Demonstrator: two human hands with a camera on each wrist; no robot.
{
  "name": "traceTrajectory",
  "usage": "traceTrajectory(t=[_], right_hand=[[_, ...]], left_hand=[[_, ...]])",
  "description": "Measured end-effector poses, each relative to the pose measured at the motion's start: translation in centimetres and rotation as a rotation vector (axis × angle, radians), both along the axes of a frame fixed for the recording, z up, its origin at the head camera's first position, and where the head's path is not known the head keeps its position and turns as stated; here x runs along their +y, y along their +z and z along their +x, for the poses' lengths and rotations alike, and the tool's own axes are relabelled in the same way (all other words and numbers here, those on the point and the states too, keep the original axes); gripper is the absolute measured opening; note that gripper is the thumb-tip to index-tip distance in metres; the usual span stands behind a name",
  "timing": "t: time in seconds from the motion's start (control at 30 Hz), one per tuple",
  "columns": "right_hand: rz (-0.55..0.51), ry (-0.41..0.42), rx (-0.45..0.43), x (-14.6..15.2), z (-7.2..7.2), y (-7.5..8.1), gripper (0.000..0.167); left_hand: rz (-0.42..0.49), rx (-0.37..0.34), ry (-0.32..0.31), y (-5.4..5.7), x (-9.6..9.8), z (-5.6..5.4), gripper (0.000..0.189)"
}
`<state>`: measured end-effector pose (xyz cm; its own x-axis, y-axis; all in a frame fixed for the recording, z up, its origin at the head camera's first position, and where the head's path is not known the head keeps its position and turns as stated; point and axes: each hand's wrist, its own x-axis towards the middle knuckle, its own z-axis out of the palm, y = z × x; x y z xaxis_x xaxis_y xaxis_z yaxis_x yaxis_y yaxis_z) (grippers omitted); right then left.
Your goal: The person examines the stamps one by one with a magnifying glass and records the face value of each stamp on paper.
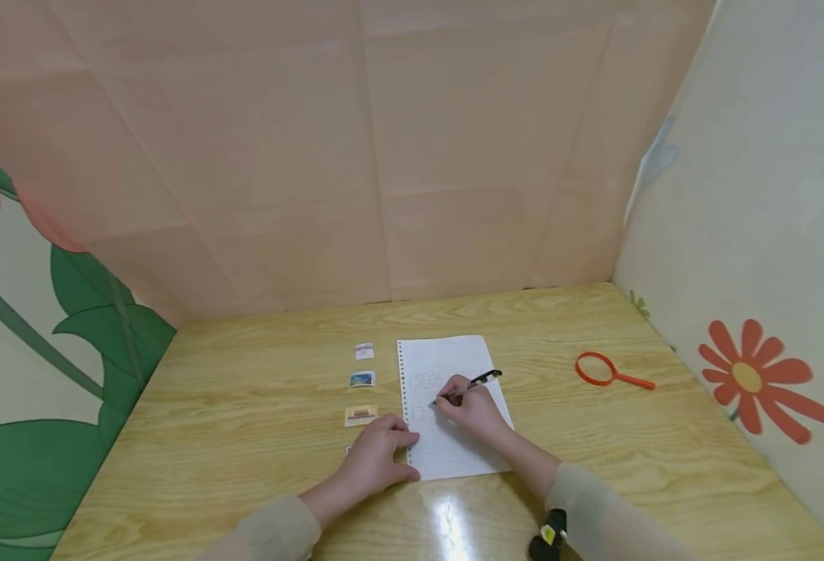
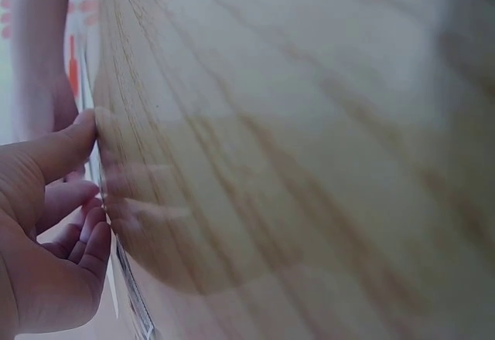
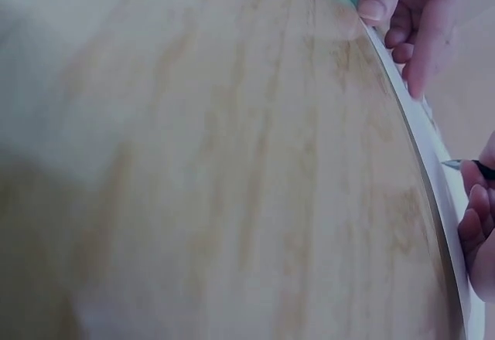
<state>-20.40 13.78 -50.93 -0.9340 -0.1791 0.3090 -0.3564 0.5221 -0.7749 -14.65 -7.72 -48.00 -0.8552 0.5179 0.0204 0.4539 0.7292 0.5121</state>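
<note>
In the head view, a lined sheet of paper (image 1: pixel 454 456) with punched holes along its left edge lies on the table. My right hand (image 1: pixel 478 413) pinches a black pen (image 1: pixel 487 377), its tip at the paper beside faint handwritten marks. Seen from the right wrist, the pen's pointed tip (image 3: pixel 452 164) meets the sheet. My left hand (image 1: pixel 377 453) rests at the sheet's lower left edge, thumb and fingertips touching the paper with the fingers loosely bent. The left wrist view shows this hand (image 2: pixel 50 239) from the side, holding nothing between thumb and fingers.
Left of the sheet, small picture stamps stand in a column: a pale one (image 1: pixel 364 351), a blue-green one (image 1: pixel 363 379) and a yellowish one (image 1: pixel 360 416). Another is mostly hidden by the left hand. A red magnifying glass (image 1: pixel 615 375) lies to the right on the wooden table (image 1: pixel 244 405).
</note>
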Motion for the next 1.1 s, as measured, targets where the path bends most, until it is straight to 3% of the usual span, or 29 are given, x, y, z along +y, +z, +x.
traceTrajectory(t=[0.33,0.57,0.8,1.1], right_hand=[[0.011,0.090,-0.078,0.3,0.7,0.3,0.011],[0.007,0.127,-0.071,0.7,1.2,0.4,0.015],[0.009,0.087,-0.025,1.0,0.8,0.1,0.014],[-0.015,0.007,-0.036,0.5,0.1,0.0,0.012]], left_hand=[[0.012,0.063,-0.025,-0.2,-0.1,0.1,0.054],[0.008,0.044,-0.019,-0.3,-0.1,0.0,0.055],[0.003,0.037,-0.025,-0.3,-0.2,-0.1,0.055],[0.002,0.045,-0.035,-0.2,-0.2,-0.1,0.055]])
